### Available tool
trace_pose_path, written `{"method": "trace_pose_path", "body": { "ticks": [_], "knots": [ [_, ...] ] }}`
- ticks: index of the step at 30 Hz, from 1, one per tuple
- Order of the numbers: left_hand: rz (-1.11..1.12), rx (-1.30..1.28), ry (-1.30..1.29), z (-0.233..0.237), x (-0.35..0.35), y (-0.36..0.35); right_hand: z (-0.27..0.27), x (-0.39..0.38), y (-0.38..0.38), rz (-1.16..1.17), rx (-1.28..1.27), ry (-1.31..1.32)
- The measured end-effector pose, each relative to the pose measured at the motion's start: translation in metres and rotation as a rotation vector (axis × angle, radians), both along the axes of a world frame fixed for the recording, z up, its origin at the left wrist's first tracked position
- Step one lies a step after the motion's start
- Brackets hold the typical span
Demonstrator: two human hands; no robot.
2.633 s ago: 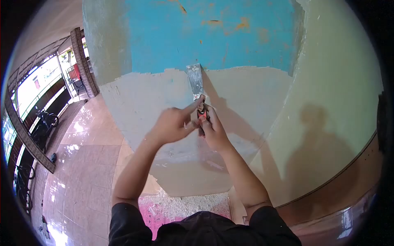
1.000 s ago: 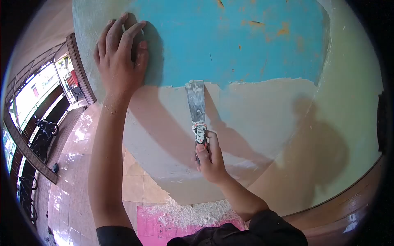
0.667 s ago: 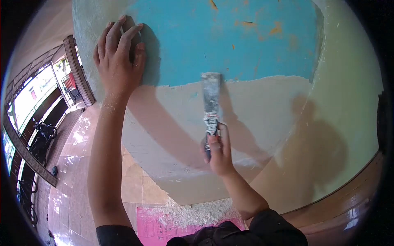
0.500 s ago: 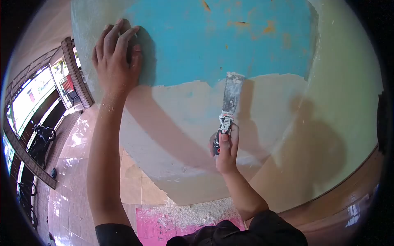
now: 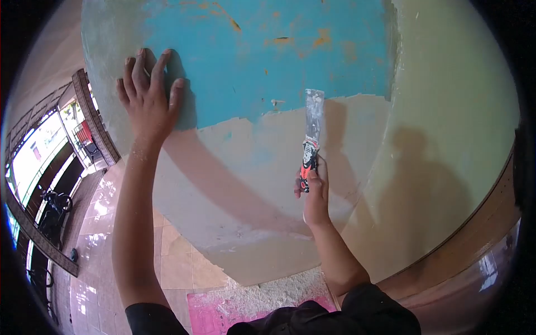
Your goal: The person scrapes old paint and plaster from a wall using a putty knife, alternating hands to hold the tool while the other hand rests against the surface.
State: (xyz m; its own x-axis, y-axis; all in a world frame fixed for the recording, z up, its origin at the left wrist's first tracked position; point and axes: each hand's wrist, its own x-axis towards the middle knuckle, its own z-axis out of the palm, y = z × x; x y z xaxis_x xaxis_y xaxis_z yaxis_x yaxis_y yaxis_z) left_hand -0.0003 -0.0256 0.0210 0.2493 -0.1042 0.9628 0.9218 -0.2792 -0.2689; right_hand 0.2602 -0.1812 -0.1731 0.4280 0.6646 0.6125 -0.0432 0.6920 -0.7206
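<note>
My left hand [image 5: 149,107] rests with spread fingers on the wall, at the left side of a blue painted area [image 5: 251,61]. In my right hand [image 5: 314,192] is a putty knife [image 5: 314,117], its handle black and red and smeared with white. Its blade points up and reaches over the lower edge of the blue area, where a pale scraped patch [image 5: 268,167] begins. A small white flake shows on the blue, left of the blade tip. Whether the blade touches the wall I cannot tell.
White scrapings [image 5: 273,290] lie on a pink sheet [image 5: 206,312] on the tiled floor [image 5: 177,262] below. Greenish wall [image 5: 446,111] stretches to the right. At the far left, a motorcycle [image 5: 53,212] stands beyond a low border.
The view has shifted a little. My left hand sits lower with its fingers spread wider. The putty knife is turned more upright, and a white flake now shows beside it.
</note>
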Motion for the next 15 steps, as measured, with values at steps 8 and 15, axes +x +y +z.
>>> {"method": "trace_pose_path", "body": {
  "ticks": [8, 15],
  "knots": [
    [0.011, -0.048, -0.003, -0.001, 0.061, -0.006, -0.036, 0.011, 0.008, -0.224, -0.013, -0.218],
    [0.042, -0.052, -0.030, -0.001, 0.072, -0.009, -0.050, 0.013, 0.025, -0.141, -0.070, -0.285]
  ]
}}
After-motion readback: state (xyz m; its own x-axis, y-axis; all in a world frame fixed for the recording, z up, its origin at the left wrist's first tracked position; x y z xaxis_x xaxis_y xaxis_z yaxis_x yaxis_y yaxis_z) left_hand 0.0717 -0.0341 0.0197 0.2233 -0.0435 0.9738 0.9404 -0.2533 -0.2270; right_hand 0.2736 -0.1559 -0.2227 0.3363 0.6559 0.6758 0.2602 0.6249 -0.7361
